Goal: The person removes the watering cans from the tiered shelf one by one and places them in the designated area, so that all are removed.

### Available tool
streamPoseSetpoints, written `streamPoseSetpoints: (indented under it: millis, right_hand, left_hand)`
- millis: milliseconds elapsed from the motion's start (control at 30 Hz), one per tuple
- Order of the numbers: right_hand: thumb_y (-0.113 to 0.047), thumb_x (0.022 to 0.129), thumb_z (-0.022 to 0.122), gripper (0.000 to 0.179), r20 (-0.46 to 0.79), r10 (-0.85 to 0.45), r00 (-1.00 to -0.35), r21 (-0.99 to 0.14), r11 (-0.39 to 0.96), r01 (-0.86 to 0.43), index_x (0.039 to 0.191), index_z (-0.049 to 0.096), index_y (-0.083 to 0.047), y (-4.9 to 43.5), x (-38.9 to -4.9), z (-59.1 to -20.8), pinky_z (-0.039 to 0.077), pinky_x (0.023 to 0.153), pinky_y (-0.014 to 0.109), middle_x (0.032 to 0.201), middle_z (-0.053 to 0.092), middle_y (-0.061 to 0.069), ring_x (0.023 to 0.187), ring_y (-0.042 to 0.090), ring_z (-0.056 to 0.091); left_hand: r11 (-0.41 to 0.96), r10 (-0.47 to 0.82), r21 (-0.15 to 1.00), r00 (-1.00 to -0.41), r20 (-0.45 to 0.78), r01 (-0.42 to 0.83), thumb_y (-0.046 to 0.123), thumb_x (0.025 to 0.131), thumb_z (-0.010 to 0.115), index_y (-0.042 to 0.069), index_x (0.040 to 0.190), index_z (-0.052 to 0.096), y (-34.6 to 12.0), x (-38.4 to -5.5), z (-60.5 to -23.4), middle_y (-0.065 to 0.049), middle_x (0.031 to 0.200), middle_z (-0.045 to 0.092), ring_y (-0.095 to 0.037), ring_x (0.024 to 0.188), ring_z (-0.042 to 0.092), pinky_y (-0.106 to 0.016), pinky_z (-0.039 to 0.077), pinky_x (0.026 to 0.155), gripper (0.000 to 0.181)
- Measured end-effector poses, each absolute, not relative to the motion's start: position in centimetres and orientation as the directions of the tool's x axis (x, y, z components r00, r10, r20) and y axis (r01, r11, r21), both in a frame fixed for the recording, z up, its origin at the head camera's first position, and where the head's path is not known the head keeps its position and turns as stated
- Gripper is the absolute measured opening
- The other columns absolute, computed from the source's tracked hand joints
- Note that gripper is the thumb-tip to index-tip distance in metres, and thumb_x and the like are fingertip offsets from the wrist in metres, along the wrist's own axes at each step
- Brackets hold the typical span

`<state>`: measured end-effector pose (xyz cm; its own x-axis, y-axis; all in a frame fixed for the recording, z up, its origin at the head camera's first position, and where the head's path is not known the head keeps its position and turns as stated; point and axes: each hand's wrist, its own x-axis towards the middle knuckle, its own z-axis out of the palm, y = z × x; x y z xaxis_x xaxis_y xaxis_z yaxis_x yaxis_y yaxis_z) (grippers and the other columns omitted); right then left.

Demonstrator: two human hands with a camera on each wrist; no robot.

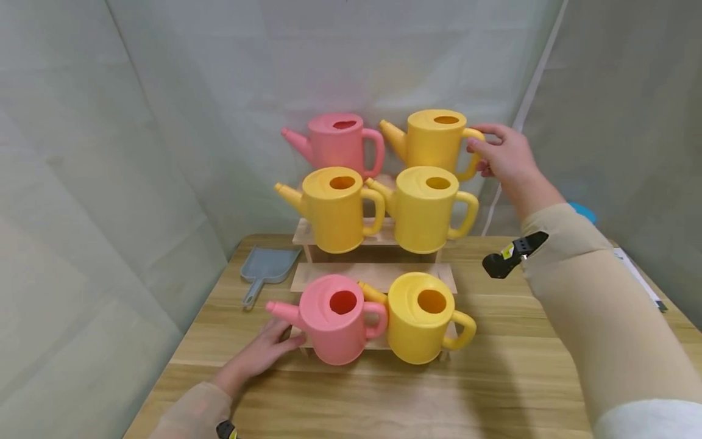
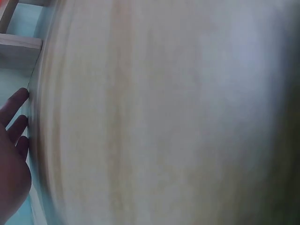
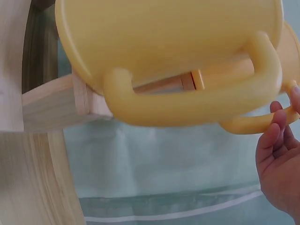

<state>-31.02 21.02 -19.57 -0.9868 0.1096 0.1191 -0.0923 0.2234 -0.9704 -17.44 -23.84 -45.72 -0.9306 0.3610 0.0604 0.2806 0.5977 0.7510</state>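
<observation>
My right hand (image 1: 507, 155) pinches the handle of the orange-yellow watering can (image 1: 436, 146) at the top right of a stepped wooden stand (image 1: 373, 277). In the right wrist view, thumb and fingers meet at that handle (image 3: 253, 125), behind a nearer yellow watering can (image 3: 164, 42). My left hand (image 1: 263, 350) lies low by the stand's left end, under the spout of the front pink watering can (image 1: 334, 335); its fingertips are partly hidden. Its fingers (image 2: 16, 105) are spread and loose in the left wrist view. Beside the front pink can sits a yellow watering can (image 1: 417, 329).
On the top step is another pink watering can (image 1: 337, 146); a yellow watering can (image 1: 336, 213) stands at the middle left. A grey dustpan (image 1: 269, 265) lies left of the stand. Behind the right arm shows a blue object (image 1: 582, 212). Pale curtains (image 1: 219, 73) surround the table.
</observation>
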Motion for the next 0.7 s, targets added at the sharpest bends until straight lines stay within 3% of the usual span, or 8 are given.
streamPoseSetpoints:
  millis: [433, 567, 700]
  right_hand:
    - [-0.03, 0.087, 0.063, 0.034, 0.183, 0.202, -0.962, -0.976, 0.153, -0.153, 0.118, 0.056, -0.018, 23.5, -30.0, -20.4, 0.045, 0.054, 0.02, 0.091, 0.06, -0.005, 0.057, 0.012, 0.045]
    - [-0.037, 0.084, 0.061, 0.043, 0.184, 0.24, -0.953, -0.976, 0.156, -0.149, 0.123, 0.053, -0.019, 24.3, -29.6, -20.8, 0.045, 0.06, 0.02, 0.101, 0.057, -0.003, 0.071, 0.013, 0.048]
    - [-0.04, 0.081, 0.06, 0.05, 0.187, 0.277, -0.943, -0.979, 0.135, -0.155, 0.126, 0.051, -0.02, 25.4, -29.1, -21.2, 0.044, 0.065, 0.02, 0.108, 0.053, -0.001, 0.085, 0.013, 0.048]
  left_hand:
    - [0.614, 0.364, 0.729, -0.928, 0.08, 0.303, 0.039, 0.09, 0.059, 0.02, 0.142, 0.04, -23.9, -17.9, -45.8, -0.018, 0.148, 0.031, -0.041, 0.134, 0.023, -0.064, 0.02, 0.102, 0.059]
    - [0.595, 0.36, 0.748, -0.93, 0.078, 0.293, 0.038, 0.09, 0.06, 0.018, 0.143, 0.039, -23.8, -18.0, -45.8, -0.019, 0.148, 0.028, -0.041, 0.134, 0.024, -0.061, 0.023, 0.103, 0.061]
    - [0.626, 0.334, 0.73, -0.94, 0.069, 0.276, 0.038, 0.09, 0.059, 0.015, 0.142, 0.04, -23.6, -17.9, -46.1, -0.022, 0.148, 0.027, -0.042, 0.135, 0.02, -0.065, 0.013, 0.103, 0.06]
